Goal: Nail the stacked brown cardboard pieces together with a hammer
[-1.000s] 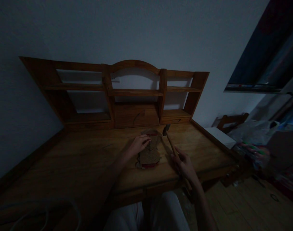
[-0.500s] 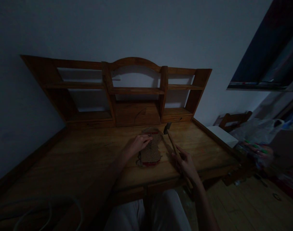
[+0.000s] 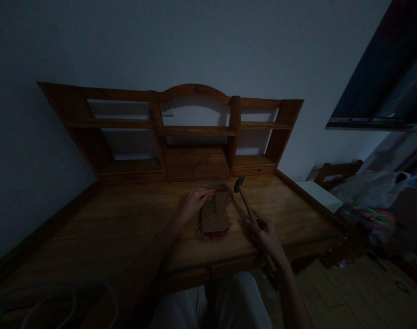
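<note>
A small brown speckled piece of material with red edges (image 3: 215,215) lies on the wooden desk (image 3: 126,228) in front of me. My left hand (image 3: 195,202) rests on its upper left edge, fingers curled and pinching at it. My right hand (image 3: 265,235) is closed round the wooden handle of a hammer (image 3: 244,201). The hammer's dark metal head sits at the far end, just right of the piece's top and near the desk's back. The room is very dark, so fine detail is lost.
A wooden hutch with open shelves (image 3: 191,132) stands at the back of the desk. A loop of pale cable (image 3: 50,301) lies at the lower left. To the right are a wooden chair (image 3: 335,171), a white box (image 3: 318,194) and cluttered bags.
The view has shifted slightly. My left hand's fingers have lifted and curled at the piece's top edge. The hammer has stayed nearly still in my right hand.
</note>
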`<state>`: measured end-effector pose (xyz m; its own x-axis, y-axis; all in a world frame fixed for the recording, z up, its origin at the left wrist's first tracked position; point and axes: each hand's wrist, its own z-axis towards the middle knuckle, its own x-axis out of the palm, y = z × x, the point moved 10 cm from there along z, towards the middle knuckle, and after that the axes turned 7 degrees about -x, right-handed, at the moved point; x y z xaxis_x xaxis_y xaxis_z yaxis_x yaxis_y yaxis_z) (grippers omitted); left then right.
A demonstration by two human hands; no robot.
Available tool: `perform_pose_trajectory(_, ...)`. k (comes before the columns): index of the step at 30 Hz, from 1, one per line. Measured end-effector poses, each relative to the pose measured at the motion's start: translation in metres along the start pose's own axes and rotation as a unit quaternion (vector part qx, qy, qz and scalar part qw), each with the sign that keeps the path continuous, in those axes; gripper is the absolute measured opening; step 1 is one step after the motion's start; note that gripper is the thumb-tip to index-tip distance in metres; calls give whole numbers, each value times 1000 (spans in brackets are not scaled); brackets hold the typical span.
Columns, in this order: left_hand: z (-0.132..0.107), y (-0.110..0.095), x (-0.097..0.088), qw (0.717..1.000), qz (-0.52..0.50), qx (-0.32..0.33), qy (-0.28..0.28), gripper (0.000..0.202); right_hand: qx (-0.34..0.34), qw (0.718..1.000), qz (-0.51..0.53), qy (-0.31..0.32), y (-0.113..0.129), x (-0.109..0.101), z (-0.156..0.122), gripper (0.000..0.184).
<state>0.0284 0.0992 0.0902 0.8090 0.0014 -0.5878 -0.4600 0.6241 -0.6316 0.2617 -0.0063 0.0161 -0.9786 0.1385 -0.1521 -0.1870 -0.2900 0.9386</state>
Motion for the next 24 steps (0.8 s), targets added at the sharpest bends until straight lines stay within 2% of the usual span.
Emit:
perform_pose_trajectory(4,4,13,-5,999,6,1,-38,27,6,1000,-9,6,1,1,0,56)
perform_pose_trajectory(8,6,15,-3,998,42,21,-48,24,13,1000,2,-8,-5,-2,0,58)
perform_pose_trajectory(15,3,8,1,998,32,45,-29,26,0,1000,-5,-4,-7,-2,2,60)
perform_pose_trajectory(24,0,6,14,997,48,57,16,40,-1,1000,-9,-3,1,-1,-1,57)
